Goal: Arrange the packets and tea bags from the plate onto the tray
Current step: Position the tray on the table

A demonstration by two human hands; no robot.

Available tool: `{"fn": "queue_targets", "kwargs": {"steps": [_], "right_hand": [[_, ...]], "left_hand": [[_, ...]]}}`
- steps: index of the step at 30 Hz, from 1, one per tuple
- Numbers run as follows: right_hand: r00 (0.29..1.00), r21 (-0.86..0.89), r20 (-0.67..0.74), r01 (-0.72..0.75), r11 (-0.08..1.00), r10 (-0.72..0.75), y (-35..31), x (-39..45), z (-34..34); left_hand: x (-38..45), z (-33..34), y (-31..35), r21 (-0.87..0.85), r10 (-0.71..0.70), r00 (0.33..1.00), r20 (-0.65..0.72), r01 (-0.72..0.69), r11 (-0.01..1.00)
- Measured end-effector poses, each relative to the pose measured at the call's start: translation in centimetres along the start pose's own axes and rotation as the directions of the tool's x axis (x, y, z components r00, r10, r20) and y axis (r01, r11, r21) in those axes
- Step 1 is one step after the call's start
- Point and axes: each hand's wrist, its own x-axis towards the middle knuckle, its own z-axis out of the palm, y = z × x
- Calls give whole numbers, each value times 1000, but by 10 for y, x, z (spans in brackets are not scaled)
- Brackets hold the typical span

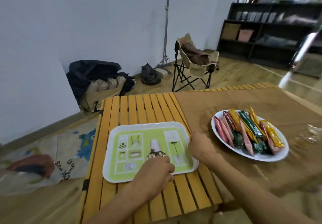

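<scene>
I see both hands on the tray (122, 131): left hand (153, 176) curled over its near edge, gripping; right hand (200, 145) curled on its right edge, gripping. Forearms reach in from below. Packets (247, 129) sit on the plate (215, 119), right of the right hand, on the desk (139, 105).

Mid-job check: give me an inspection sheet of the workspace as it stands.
Surface: slatted wooden table, brown cloth over its right part.
Job's things: tray holds no packets; packets all piled on plate.
Clutter: nothing seen on the table.
Grippers: left hand grips tray's near edge; right hand grips its right edge.
Cables: nothing seen.
Surroundings: folding chair, dark bags, shelving by the walls.
</scene>
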Motion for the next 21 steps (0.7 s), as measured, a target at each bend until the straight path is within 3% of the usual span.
{"fn": "queue_targets", "kwargs": {"steps": [3, 6, 9, 12, 17, 21], "right_hand": [[999, -40, -3, 40, 998, -40, 8, -1, -11], [999, -12, 23, 38, 999, -38, 19, 7, -21], [995, -66, -96, 4, 998, -10, 33, 20, -38], [971, -114, -238, -60, 992, 31, 54, 39, -53], [974, -261, -211, -142, 955, 87, 78, 56, -53], [972, -249, -221, -138, 959, 83, 81, 59, -48]], "left_hand": [[4, -2, -5, -51, 31, 1000, 3, -30, 998], [13, -5, -29, -11, -72, 997, -10, 72, 997], [24, -1, -54, 92, -177, 980, 97, 168, 982], [36, 6, -65, 86, -216, 960, 179, 203, 975], [42, 11, -77, 89, -194, 964, 181, 180, 980], [43, 10, -78, 119, -199, 959, 202, 177, 977]]}}
